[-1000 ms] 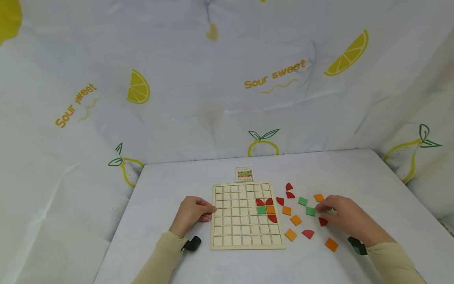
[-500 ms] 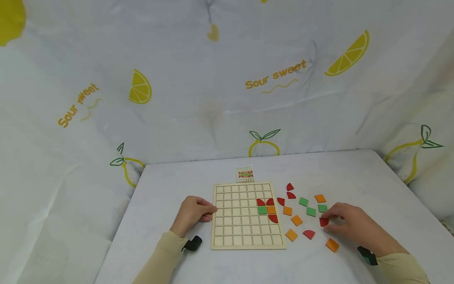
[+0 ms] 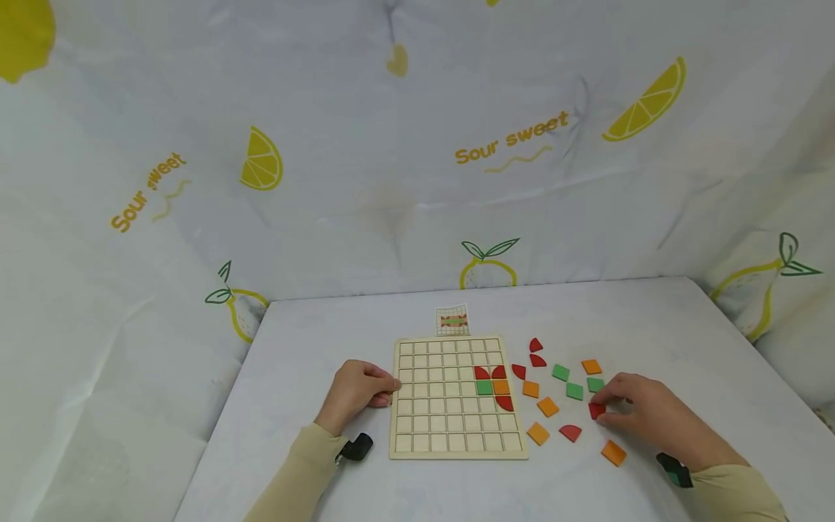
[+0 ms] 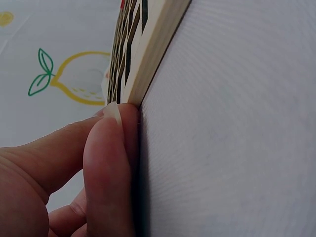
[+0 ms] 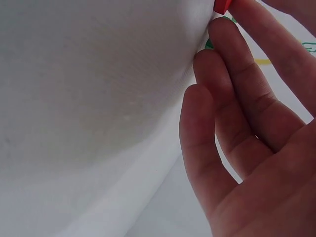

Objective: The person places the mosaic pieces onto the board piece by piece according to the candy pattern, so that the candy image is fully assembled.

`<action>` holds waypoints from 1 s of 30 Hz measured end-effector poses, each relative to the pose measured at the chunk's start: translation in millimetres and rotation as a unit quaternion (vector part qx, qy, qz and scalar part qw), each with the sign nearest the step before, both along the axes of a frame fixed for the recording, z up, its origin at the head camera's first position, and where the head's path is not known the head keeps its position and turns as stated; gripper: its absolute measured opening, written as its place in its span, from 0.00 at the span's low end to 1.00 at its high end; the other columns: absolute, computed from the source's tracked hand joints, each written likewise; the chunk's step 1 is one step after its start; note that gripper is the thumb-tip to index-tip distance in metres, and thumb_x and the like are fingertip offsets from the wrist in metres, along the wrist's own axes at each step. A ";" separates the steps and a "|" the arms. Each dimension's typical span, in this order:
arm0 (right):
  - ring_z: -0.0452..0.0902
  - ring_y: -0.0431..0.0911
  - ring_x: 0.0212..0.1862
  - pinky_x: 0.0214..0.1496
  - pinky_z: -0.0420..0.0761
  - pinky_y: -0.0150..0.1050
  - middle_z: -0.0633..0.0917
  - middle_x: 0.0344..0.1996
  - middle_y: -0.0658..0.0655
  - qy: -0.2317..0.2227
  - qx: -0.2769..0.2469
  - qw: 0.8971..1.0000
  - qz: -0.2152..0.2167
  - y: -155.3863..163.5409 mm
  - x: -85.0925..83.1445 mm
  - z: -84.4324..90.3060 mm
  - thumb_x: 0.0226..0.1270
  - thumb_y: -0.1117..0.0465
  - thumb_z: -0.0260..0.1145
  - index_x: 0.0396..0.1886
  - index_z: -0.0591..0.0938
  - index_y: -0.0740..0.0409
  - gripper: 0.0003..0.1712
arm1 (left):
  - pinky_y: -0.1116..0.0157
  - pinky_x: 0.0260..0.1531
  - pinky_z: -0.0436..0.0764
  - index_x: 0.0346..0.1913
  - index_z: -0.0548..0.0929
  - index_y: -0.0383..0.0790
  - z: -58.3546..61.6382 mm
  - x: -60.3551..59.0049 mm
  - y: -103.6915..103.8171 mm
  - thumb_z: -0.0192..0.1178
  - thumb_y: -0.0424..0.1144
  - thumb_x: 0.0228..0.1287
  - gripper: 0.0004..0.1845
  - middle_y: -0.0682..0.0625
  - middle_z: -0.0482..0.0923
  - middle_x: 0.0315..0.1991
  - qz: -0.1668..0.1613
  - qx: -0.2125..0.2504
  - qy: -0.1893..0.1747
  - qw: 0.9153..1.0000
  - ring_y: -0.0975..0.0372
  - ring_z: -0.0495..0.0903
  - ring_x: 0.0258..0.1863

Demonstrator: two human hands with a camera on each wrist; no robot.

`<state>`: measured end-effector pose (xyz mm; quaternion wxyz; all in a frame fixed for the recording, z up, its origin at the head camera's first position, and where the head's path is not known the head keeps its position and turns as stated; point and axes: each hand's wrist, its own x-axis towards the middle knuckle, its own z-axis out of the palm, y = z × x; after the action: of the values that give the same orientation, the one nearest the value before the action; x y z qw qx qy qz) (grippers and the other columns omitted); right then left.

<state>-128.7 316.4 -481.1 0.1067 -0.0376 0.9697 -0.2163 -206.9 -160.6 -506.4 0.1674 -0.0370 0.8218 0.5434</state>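
A wooden grid board [image 3: 427,425] lies on the table, with a green square tile [image 3: 484,388], an orange square tile [image 3: 500,387] and several red quarter-circle tiles [image 3: 504,403] in its right-hand cells. My left hand [image 3: 355,393] pinches the board's left edge between thumb and finger, as the left wrist view shows close up. To the right of the board, my right hand [image 3: 644,415] has thumb and finger on a red quarter-circle tile [image 3: 596,411] at the table surface. Only a corner of that red tile [image 5: 222,6] shows in the right wrist view.
Loose tiles lie between board and right hand: green squares [image 3: 575,391], orange squares [image 3: 538,433] and red quarter circles [image 3: 570,433]. A small pattern card [image 3: 452,320] stands behind the board. A white lemon-print cloth [image 3: 391,181] hangs behind the table.
My right hand has drawn back slightly to the right, uncovering a green tile, and its fingers have closed onto the red quarter-circle tile. The left hand stays at the board's edge.
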 end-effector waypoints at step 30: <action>0.75 0.40 0.44 0.47 0.81 0.38 0.81 0.36 0.37 0.060 -0.039 0.993 0.091 -93.0 -35.7 12.1 0.57 0.49 0.78 0.35 0.87 0.34 0.08 | 0.66 0.28 0.88 0.35 0.88 0.39 4.1 1.3 0.8 0.76 0.42 0.55 0.11 0.47 0.88 0.26 0.011 -0.004 -0.007 1.000 0.64 0.86 0.22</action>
<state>-164.4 223.4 -468.9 0.0657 -0.1424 0.9577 -0.2411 -205.6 -159.8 -502.3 0.1671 -0.0507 0.8222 0.5418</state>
